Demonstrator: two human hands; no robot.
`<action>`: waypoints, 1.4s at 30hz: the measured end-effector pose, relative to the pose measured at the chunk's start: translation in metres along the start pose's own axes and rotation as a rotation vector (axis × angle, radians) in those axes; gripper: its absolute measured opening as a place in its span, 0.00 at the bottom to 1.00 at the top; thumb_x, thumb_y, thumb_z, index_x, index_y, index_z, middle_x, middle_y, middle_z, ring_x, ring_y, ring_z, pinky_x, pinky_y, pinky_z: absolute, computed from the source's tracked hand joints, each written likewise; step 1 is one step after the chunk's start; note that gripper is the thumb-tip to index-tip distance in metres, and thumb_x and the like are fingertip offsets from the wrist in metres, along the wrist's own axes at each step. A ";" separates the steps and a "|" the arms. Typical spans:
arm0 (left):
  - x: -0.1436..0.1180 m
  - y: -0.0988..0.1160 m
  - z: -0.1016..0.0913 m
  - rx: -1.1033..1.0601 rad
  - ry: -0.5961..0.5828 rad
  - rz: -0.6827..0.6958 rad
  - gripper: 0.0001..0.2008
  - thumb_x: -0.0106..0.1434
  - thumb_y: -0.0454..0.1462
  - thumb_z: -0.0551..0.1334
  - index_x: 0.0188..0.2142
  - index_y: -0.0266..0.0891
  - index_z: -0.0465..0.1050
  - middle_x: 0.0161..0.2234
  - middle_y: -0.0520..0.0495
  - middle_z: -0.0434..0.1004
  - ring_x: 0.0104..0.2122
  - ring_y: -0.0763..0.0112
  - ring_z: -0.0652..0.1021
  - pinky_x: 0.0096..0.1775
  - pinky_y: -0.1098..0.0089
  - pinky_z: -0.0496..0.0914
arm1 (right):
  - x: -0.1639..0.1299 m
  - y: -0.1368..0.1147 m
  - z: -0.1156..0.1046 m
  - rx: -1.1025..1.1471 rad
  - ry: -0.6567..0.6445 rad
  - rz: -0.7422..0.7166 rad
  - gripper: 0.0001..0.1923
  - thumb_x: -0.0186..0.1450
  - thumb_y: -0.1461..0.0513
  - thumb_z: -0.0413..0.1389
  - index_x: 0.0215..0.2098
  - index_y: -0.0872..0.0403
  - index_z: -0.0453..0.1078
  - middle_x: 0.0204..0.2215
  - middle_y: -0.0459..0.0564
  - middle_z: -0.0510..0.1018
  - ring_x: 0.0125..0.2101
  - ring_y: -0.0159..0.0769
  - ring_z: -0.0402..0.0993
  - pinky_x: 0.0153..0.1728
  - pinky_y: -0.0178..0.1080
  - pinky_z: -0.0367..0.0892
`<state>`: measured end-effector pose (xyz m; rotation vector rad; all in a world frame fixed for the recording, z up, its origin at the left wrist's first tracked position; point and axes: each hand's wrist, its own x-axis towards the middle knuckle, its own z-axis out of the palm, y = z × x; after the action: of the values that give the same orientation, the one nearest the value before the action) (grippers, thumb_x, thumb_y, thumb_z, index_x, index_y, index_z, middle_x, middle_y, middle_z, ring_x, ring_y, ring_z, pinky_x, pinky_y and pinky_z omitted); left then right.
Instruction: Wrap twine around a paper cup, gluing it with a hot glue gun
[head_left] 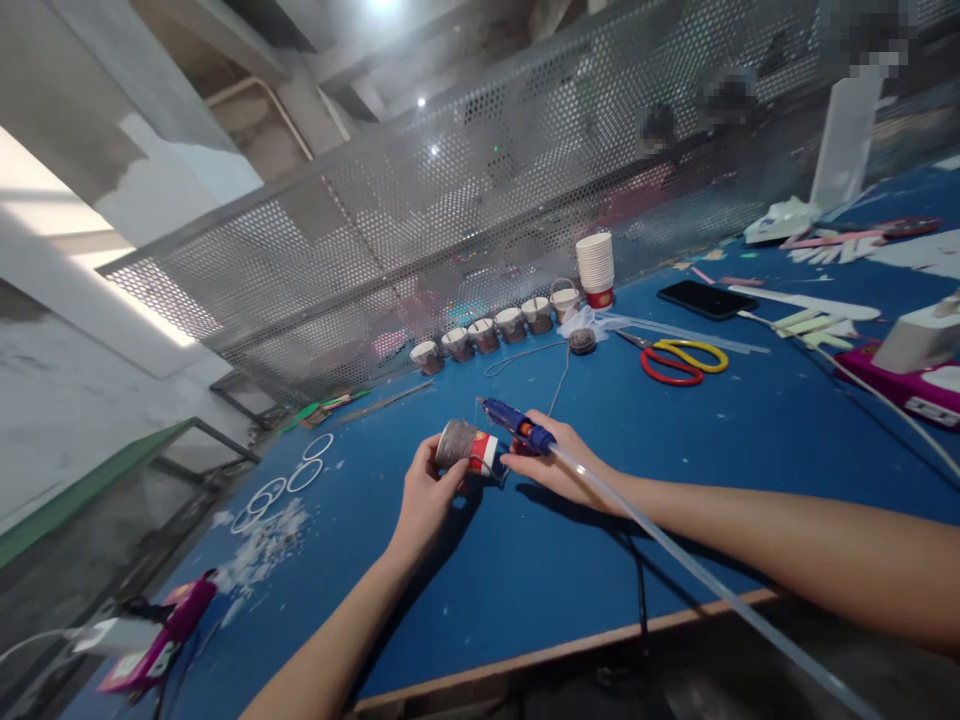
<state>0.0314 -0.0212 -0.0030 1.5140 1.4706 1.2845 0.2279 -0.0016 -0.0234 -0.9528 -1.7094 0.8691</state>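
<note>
A small paper cup (466,447), red at its rim and wrapped in grey twine, is held on its side just above the blue table (675,480), pinched in the curled fingers of the left hand (427,495). A blue hot-glue gun (517,425), a long clear glue stick trailing from its back, is gripped by the closed right hand (555,462) beside the cup. Gluing of the wrap appears in hand; next, a steady nozzle on the cup seems called for. No writing can be read.

matt blue table (600,560), perforated metal screen (450,220)
</note>
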 end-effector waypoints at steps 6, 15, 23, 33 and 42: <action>-0.013 0.008 0.011 -0.025 0.035 -0.010 0.19 0.54 0.41 0.66 0.43 0.37 0.68 0.31 0.52 0.74 0.22 0.76 0.72 0.25 0.73 0.69 | -0.006 0.004 0.010 -0.023 -0.026 -0.128 0.13 0.57 0.59 0.61 0.34 0.52 0.61 0.28 0.45 0.72 0.27 0.33 0.67 0.29 0.34 0.61; -0.016 0.011 0.013 0.027 0.039 -0.017 0.18 0.53 0.41 0.66 0.41 0.36 0.67 0.27 0.53 0.72 0.19 0.77 0.72 0.22 0.73 0.68 | -0.005 0.009 0.011 -0.168 0.030 -0.117 0.06 0.60 0.60 0.58 0.34 0.52 0.65 0.26 0.45 0.75 0.24 0.33 0.69 0.27 0.33 0.59; -0.017 0.010 0.014 0.141 -0.053 0.024 0.18 0.51 0.38 0.63 0.42 0.35 0.71 0.26 0.54 0.72 0.18 0.79 0.68 0.22 0.75 0.65 | -0.004 0.005 0.008 -0.044 0.089 -0.144 0.06 0.60 0.60 0.56 0.33 0.51 0.63 0.26 0.45 0.74 0.25 0.34 0.69 0.29 0.34 0.62; -0.020 0.015 0.015 0.150 -0.081 0.033 0.17 0.49 0.38 0.64 0.40 0.36 0.72 0.29 0.51 0.74 0.23 0.75 0.70 0.26 0.73 0.67 | -0.004 0.004 0.005 -0.055 0.088 -0.147 0.06 0.60 0.61 0.57 0.32 0.51 0.63 0.27 0.45 0.74 0.26 0.34 0.68 0.31 0.35 0.64; -0.019 0.014 0.015 0.162 -0.090 0.039 0.15 0.50 0.40 0.64 0.37 0.36 0.71 0.28 0.52 0.72 0.23 0.75 0.70 0.26 0.73 0.67 | -0.002 0.010 0.010 -0.072 0.087 -0.153 0.05 0.59 0.61 0.57 0.33 0.51 0.64 0.27 0.45 0.73 0.26 0.34 0.68 0.31 0.36 0.62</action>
<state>0.0518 -0.0396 0.0016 1.6901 1.5241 1.1264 0.2213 -0.0005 -0.0354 -0.8816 -1.7235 0.6615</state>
